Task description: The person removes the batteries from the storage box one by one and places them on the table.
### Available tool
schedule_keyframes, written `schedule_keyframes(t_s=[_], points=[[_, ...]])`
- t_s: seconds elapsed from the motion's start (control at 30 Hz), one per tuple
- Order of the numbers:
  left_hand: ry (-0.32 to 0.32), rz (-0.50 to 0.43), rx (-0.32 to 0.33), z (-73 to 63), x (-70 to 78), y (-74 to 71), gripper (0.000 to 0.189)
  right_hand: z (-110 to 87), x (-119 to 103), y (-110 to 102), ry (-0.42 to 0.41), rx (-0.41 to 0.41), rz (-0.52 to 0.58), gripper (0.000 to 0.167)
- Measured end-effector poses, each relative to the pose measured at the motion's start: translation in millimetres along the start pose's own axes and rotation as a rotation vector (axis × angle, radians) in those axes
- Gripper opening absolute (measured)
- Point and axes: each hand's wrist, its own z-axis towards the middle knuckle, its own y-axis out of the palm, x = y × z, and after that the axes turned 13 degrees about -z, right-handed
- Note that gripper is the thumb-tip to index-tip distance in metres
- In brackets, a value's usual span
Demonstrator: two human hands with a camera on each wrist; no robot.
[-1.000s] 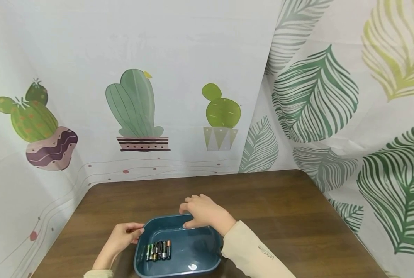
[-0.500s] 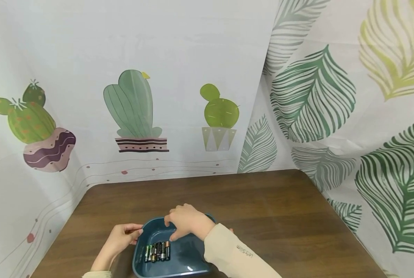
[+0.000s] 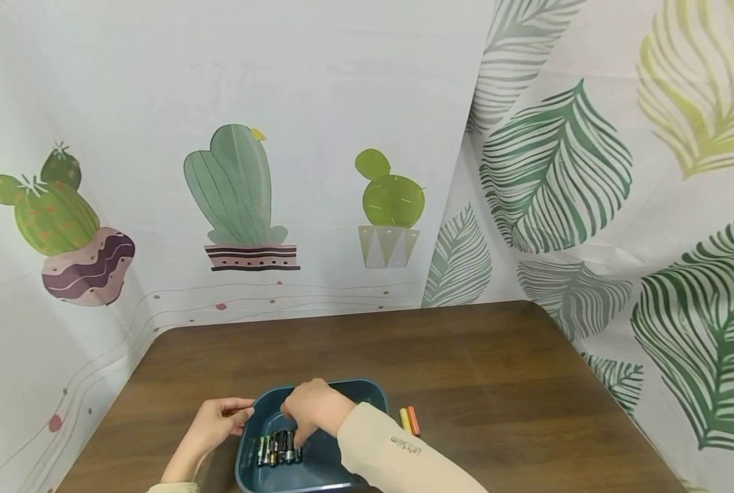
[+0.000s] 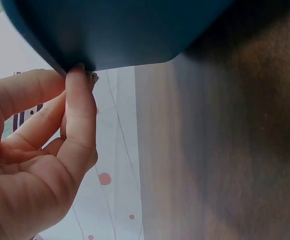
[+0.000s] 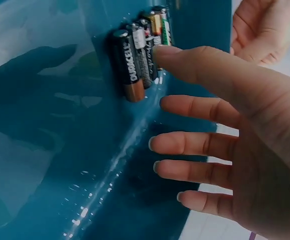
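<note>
While the batteries point(image 3: 274, 450) lie in a row by the left wall of the tray point(image 3: 324, 469), long axes running from its near side toward its far side, the right hand point(image 3: 313, 407) is nearer: over the tray just right of them, fingers spread and gripping nothing, thumb extended over the row, contact unclear. At the tray's far-left rim, the left hand point(image 3: 220, 419) pinches the edge.

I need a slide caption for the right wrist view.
Right hand, fingers apart, close to a row of mostly dark cylindrical batteries in a blue rectangular tray.
</note>
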Motion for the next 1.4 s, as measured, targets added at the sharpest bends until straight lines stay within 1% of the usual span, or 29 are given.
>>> schedule_keyframes(t_s=[0.13, 0.33, 0.5, 0.63, 0.77, 0.93, 1.1, 1.27, 1.4], points=[[0.001, 0.002, -0.011, 0.2, -0.5, -0.4, 0.021, 4.4, -4, 2, 0.004, -0.018, -0.019, 0.037], [0.022, 0.003, -0.032, 0.6, -1.6, -2.1, 0.022, 12.8, -8, 4, 0.035, -0.054, -0.058, 0.045], [0.013, 0.004, -0.02, 0.4, -1.1, -2.1, 0.022, 18.8, -12, 4, 0.041, -0.095, -0.089, 0.052], [-0.007, 0.006, 0.006, 0.6, 0.4, -0.7, 0.021, 21.1, -15, 4, 0.043, -0.126, -0.099, 0.048], [-0.014, 0.001, 0.013, 0.7, 1.1, 0.3, 0.02, 21.7, -18, 5, 0.053, -0.142, -0.1, 0.045], [-0.005, 0.006, -0.005, 0.4, 0.4, -0.2, 0.02, 22.4, -18, 6, 0.051, -0.159, -0.099, 0.046], [0.004, 0.01, -0.028, 0.5, 0.0, -1.5, 0.022, 23.4, -18, 8, 0.041, -0.182, -0.1, 0.044], [0.008, 0.01, -0.024, 0.9, -0.3, -1.3, 0.021, 24.1, -20, 9, 0.035, -0.187, -0.114, 0.048], [0.015, 0.009, -0.015, 1.2, -0.7, -0.9, 0.02, 22.4, -21, 9, 0.042, -0.164, -0.129, 0.044]])
